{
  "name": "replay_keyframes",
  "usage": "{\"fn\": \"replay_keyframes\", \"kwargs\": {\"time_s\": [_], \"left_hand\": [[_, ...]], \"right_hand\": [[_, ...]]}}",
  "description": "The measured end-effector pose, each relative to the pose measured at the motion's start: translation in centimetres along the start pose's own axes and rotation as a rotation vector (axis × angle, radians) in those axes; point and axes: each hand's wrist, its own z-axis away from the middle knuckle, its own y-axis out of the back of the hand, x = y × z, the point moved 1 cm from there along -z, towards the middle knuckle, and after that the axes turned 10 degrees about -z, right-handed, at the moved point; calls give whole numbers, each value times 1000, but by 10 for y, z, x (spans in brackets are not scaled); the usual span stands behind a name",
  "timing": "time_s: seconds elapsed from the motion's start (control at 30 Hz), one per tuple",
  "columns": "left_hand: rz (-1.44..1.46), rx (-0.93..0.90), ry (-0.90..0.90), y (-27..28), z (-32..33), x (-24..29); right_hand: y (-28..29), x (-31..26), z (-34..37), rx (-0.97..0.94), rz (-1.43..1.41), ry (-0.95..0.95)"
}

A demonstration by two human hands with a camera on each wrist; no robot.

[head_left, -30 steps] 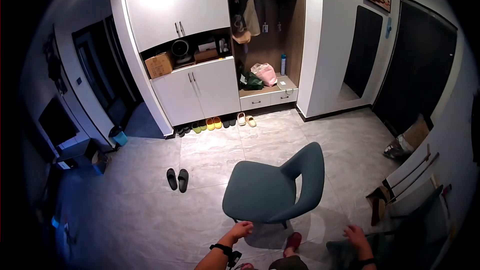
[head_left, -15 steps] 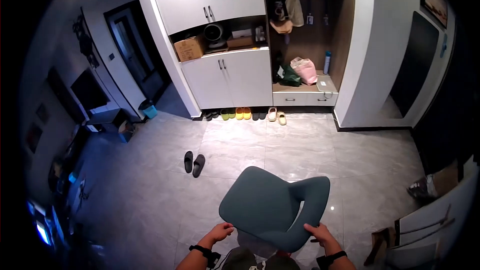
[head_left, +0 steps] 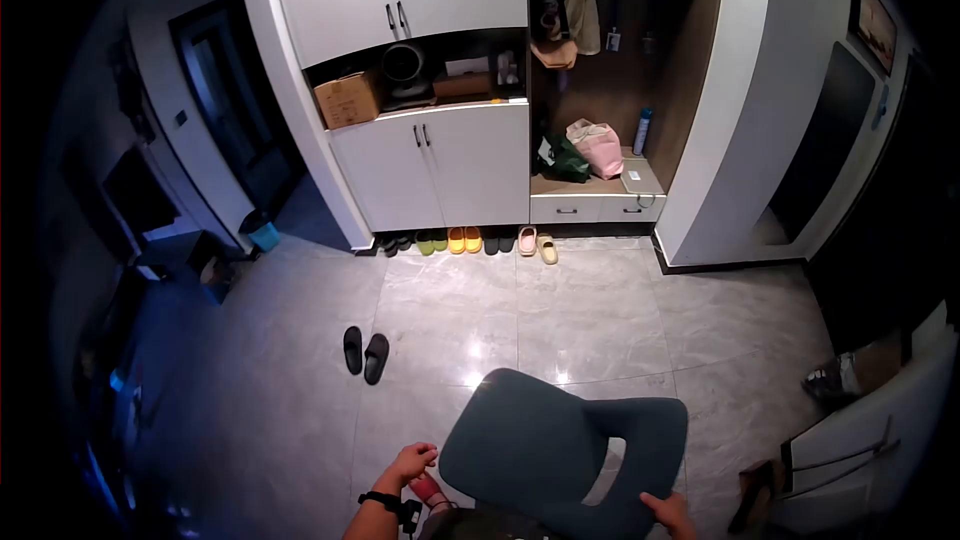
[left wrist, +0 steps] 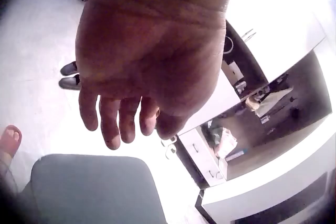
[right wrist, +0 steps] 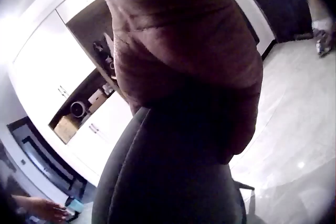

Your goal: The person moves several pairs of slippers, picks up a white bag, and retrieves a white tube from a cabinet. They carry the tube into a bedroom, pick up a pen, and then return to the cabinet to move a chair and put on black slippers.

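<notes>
A dark green chair [head_left: 520,435] stands at the bottom centre of the head view, its backrest with a cut-out at the right. My right hand [head_left: 668,514] grips the backrest, thumb on its near face; in the right wrist view the hand [right wrist: 189,61] wraps over the padded edge [right wrist: 163,171], most fingers hidden. My left hand [head_left: 412,462] hangs left of the seat, apart from it. The left wrist view shows that hand [left wrist: 152,71] empty, fingers loosely bent, above the seat [left wrist: 100,190].
Black slippers [head_left: 376,358] lie on the tiled floor ahead. A row of shoes, including yellow slippers [head_left: 465,240], lines the base of a white cabinet [head_left: 430,165]. At the right are a dustpan [head_left: 760,490] and a bag [head_left: 880,360]; a blue bin [head_left: 262,232] stands left.
My right hand has come onto the backrest and holds it. The chair has turned and sits lower in the head view. My left hand was at the seat corner and has moved off leftward.
</notes>
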Motion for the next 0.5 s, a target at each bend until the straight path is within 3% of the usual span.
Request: {"fn": "replay_keyframes", "kwargs": {"time_s": [0.07,0.13,0.23,0.27,0.3,0.37,0.4,0.47,0.5], "left_hand": [[-40,-1,-133,45,-46,-14],[-59,26,-209,98,-77,-30],[-57,48,-125,191,-98,-74],[-82,59,-94,224,-112,-113],[-47,85,-10,254,-101,-136],[-2,141,109,318,-92,-153],[38,193,177,348,-86,-162],[104,272,295,397,-69,-186],[133,313,335,419,-65,-196]], "right_hand": [[0,13,-6,115,-43,-82],[3,37,-15,141,-131,78],[-23,27,11,614,438,186],[-37,21,10,838,522,1],[-13,57,-14,811,515,-43],[-7,88,-40,972,719,-211],[-50,35,-6,910,773,-308],[-182,-139,102,763,886,-489],[-199,-139,102,772,941,-442]]}}
